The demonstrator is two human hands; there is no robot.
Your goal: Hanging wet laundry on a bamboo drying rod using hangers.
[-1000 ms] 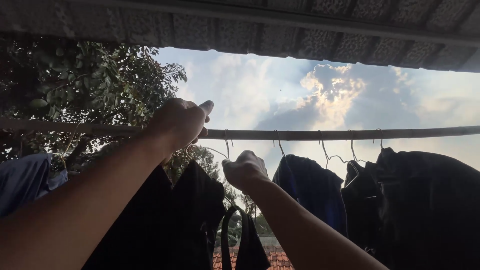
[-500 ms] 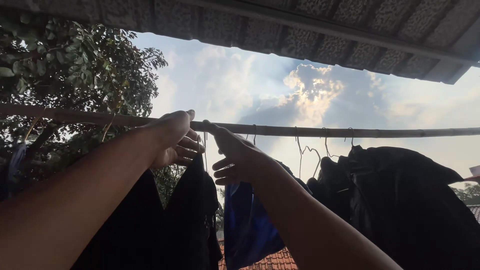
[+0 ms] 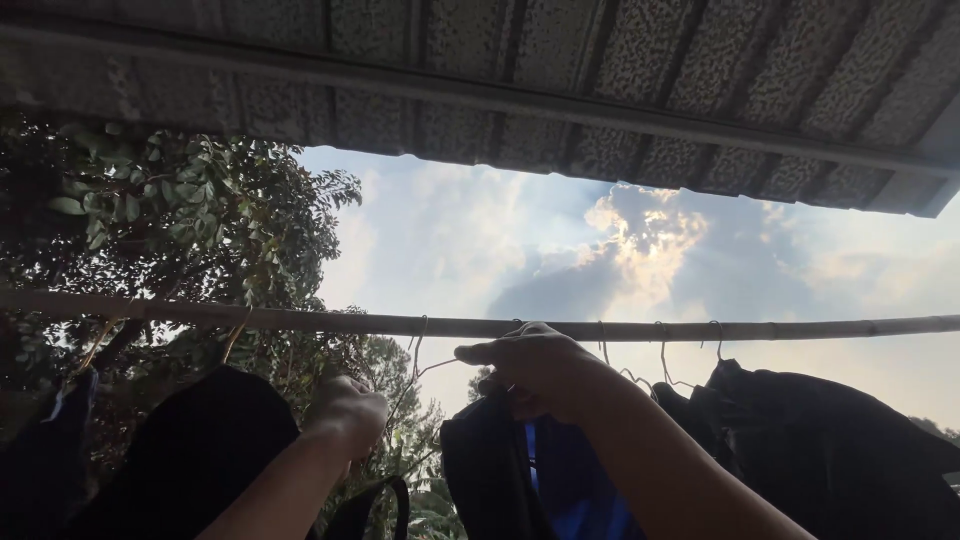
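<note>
The view looks up from under a corrugated roof (image 3: 560,70), with cloudy sky behind and a leafy tree (image 3: 170,240) on the left. A long bamboo pole (image 3: 300,320) runs from left to right across the scene, and clothes hang from it on thin wire hangers.

The right hand (image 3: 535,372) is just under the pole, near its middle. Its fingers are curled around the top of a wire hanger (image 3: 430,368), whose hook goes over the pole just left of the hand. Under this hand hang a dark garment (image 3: 485,470) and, just to its right, a blue garment (image 3: 570,480).

The left hand (image 3: 348,412) is lower and to the left, well below the pole. It is closed like a loose fist; a thin wire runs next to it, but I cannot tell whether the hand really holds it. A black garment (image 3: 200,440) hangs just left of this hand.

On the right, more black clothes (image 3: 830,450) hang on several hangers.
</note>
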